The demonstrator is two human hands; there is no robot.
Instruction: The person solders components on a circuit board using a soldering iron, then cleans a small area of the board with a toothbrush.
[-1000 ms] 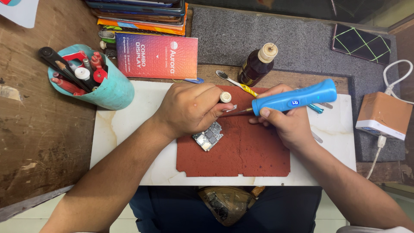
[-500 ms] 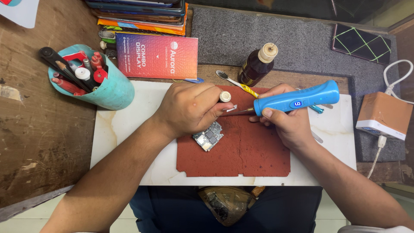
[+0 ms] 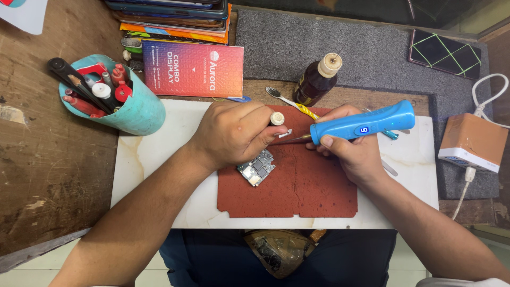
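We grip the blue soldering iron (image 3: 362, 123) w/ our right hand (image 3: 355, 154), left hand (image 3: 234, 133) clenched round a small white-capped tool (image 3: 277, 118), circuit board (image 3: 256, 167) lying on red mat (image 3: 297, 186) just below it.

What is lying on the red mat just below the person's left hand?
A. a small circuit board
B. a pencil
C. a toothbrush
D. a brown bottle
A: a small circuit board with dark chips lies on the red mat, just under the left hand.
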